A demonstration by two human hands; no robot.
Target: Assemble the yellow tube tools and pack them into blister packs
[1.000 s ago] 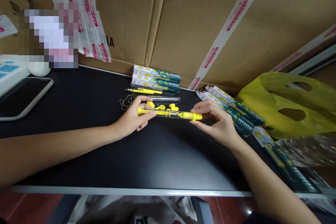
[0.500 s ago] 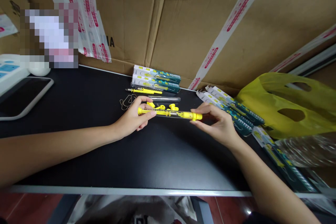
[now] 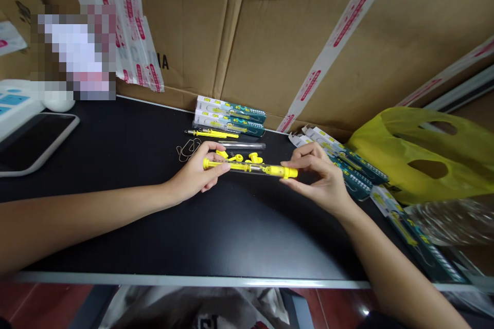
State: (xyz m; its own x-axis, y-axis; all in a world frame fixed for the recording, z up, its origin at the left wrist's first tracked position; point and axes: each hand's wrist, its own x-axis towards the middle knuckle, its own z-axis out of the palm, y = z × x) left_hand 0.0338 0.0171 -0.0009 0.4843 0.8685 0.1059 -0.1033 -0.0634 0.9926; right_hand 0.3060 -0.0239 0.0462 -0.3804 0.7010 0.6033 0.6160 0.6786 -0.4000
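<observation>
A clear tubular spring scale (image 3: 257,168) with yellow ends lies level between my hands, above the black table. My left hand (image 3: 195,172) is closed around its left end, the thumb along the tube. At the other end, my right hand (image 3: 323,177) pinches the yellow cap between thumb and fingers. Inside the tube I see a yellow rod and a metal spring. Just behind it lie small yellow caps (image 3: 254,158), an empty clear tube (image 3: 243,145), yellow inner rods (image 3: 214,133) and bent wire hooks (image 3: 188,149).
Printed spring scale boxes (image 3: 231,122) lie at the back, with more boxes (image 3: 339,157) on the right. Beyond these is a yellow plastic bag (image 3: 389,133). A phone (image 3: 34,144) and a white power strip (image 3: 15,103) are at left. Large taped cartons (image 3: 185,25) stand behind the table.
The fingers of my right hand have shifted slightly upward at the yellow cap. My left hand and the spring scale stay nearly in place.
</observation>
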